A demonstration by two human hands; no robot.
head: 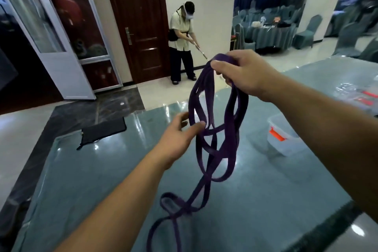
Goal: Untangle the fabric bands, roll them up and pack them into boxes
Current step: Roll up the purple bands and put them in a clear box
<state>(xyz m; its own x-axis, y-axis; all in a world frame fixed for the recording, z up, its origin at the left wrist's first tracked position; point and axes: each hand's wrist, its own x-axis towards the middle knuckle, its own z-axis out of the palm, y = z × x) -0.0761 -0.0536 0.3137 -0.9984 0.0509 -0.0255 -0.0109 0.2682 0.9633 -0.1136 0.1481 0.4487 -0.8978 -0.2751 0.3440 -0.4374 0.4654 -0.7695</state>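
A long purple fabric band (228, 149) hangs in tangled loops above the glass-topped table (102, 180). My right hand (243, 73) grips the gathered top of the loops, held high. Lower and to the left, my left hand (180, 137) reaches into the loops, its thumb and fingers closing on one strand. The band's lower end trails in loose loops on the table toward the near edge. A clear plastic box (283, 139) with an orange latch stands on the table to the right.
A dark flat pouch (102, 131) lies at the table's far left. More clear plastic with orange parts (356, 96) sits at the far right. A person with a mop stands by the dark wooden door (141, 22). Covered chairs and tables fill the back right.
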